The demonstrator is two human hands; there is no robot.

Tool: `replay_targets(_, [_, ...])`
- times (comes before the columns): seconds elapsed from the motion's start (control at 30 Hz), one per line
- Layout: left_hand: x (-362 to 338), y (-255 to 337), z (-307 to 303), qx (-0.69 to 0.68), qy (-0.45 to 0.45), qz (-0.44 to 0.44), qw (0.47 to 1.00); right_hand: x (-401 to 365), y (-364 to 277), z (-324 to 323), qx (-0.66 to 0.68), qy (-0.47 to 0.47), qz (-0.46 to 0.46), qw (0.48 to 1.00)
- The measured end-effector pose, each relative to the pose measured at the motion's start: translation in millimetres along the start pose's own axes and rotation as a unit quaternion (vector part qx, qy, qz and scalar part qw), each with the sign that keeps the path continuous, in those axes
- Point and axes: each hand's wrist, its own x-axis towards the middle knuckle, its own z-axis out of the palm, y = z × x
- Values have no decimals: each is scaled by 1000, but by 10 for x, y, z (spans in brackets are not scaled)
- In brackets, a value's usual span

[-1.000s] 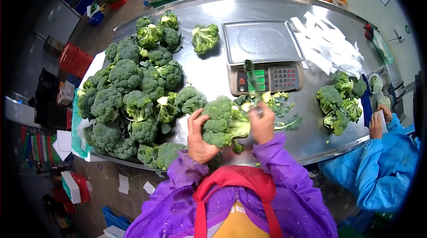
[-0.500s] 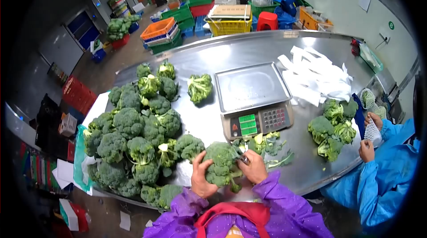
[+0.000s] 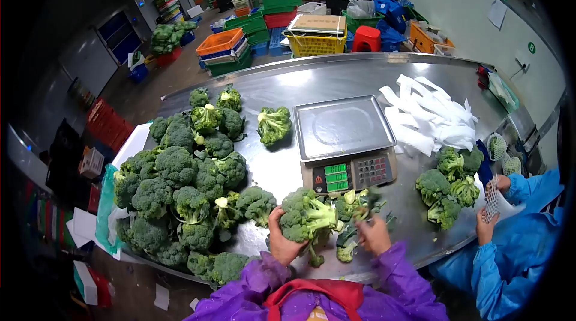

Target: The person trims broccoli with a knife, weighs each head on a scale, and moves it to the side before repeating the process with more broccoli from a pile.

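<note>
My left hand point(image 3: 284, 238) is wrapped round the left side of a broccoli head point(image 3: 306, 216), whose pale cut stem points right. My right hand point(image 3: 374, 234) is closed to the right of that stem, over trimmed leaves and stem pieces point(image 3: 347, 251); it is blurred, and what it holds cannot be made out. Behind the trimmings stands a scale point(image 3: 345, 129) with a bare metal tray and a lit green display. A large pile of broccoli point(image 3: 176, 167) lies to the left, and a single head point(image 3: 274, 125) sits left of the scale tray.
White foam strips point(image 3: 429, 114) lie right of the scale. Several broccoli heads point(image 3: 447, 186) are near the right edge, beside a co-worker in a blue sleeve point(image 3: 504, 261) holding white netting point(image 3: 491, 201). Stacked crates point(image 3: 225, 51) stand beyond the metal table point(image 3: 252, 90).
My right hand has moved right, away from the broccoli. The head in my left hand has turned, so its stem now shows. The co-worker's hands have shifted with the netting.
</note>
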Motion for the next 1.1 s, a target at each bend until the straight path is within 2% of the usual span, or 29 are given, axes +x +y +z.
replay_targets(0.07, [45, -16, 61, 22, 10, 18, 1000, -174, -65, 276, 61, -50, -37, 996])
replay_targets(0.13, [36, 70, 161, 20, -9, 25, 999, -121, 25, 551, 120, -46, -128, 983])
replay_targets(0.17, [18, 80, 227, 16, 0, 28, 999, -58, 135, 620, 108, -10, -134, 985])
replay_targets(0.27, [6, 105, 304, -17, 4, 5, 1000, -93, -126, 547, 71, -43, -106, 991])
replay_targets(0.3, [-1, 112, 306, -32, -1, -10, 999, -83, -117, 561, 72, -19, -140, 987])
replay_targets(0.4, [-46, 110, 311, -56, -5, -40, 998, -34, -53, 477, 78, -50, -28, 995])
replay_targets(0.5, [-37, 87, 334, -10, 8, 10, 1000, -64, -57, 536, 75, -3, -40, 996])
replay_targets(0.6, [103, 88, 227, 16, -23, 4, 1000, 18, -173, 417, -92, -1, -172, 981])
replay_targets(0.63, [179, 106, 168, -19, -39, -5, 999, 20, -198, 340, -145, 5, -207, 967])
replay_targets(0.67, [275, 270, 68, 77, -61, 28, 995, -4, -196, 236, -4, -61, -164, 985])
replay_targets(0.7, [375, 259, 7, 5, -84, -13, 996, -36, -168, 101, -17, -83, -145, 986])
replay_targets(0.73, [491, 382, -46, 4, -106, 14, 994, -23, -170, -28, -31, -107, -131, 985])
replay_targets(0.8, [733, 506, -124, 28, -113, -3, 993, -134, -336, -215, -39, -90, -4, 995])
replay_targets(0.83, [911, 427, -146, 18, -114, 19, 993, -128, -263, -261, -11, -68, 41, 997])
replay_targets(0.87, [1127, 450, -108, 20, -120, 35, 992, -96, -134, -332, -86, -59, 30, 994])
replay_targets(0.93, [1620, 499, 55, 88, -110, 183, 973, -13, 596, -327, -74, -27, -142, 987])
replay_targets(0.97, [1865, 508, 177, 145, -100, 242, 954, -78, 619, -315, -230, 4, -192, 954])
replay_targets(1.0, [2110, 517, 299, 199, -82, 300, 929, -151, 631, -257, -270, 12, -202, 941])
replay_targets(1.07, [2444, 564, 597, 230, -68, 311, 920, -242, 784, -86, -267, 33, -119, 956])
replay_targets(1.1, [2628, 463, 709, 233, -90, 292, 923, -309, 774, -8, -98, 22, -57, 993])
